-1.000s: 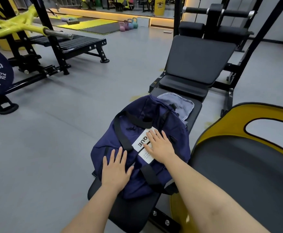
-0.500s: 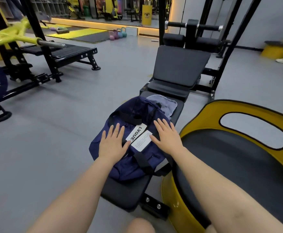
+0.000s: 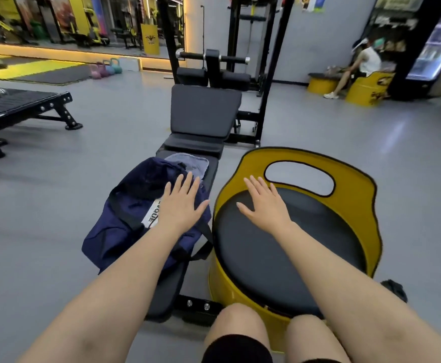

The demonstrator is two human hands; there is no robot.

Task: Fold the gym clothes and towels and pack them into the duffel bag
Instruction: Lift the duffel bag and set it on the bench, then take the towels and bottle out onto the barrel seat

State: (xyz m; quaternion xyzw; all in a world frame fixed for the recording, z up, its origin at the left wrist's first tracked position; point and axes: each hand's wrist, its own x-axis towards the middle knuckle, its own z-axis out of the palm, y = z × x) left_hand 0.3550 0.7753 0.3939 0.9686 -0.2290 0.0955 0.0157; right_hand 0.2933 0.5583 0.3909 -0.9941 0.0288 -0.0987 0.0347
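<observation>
On the gym's black workout bench, the left hand lies spread flat on the navy duffel bag; the right hand is spread at 3 o'clock over the yellow stool. Press evenly to flatten the bag.

A gym — a black weight bench at twelve o'clock, coloured kettlebells at eleven by a mirrored wall, a rack behind.
</observation>
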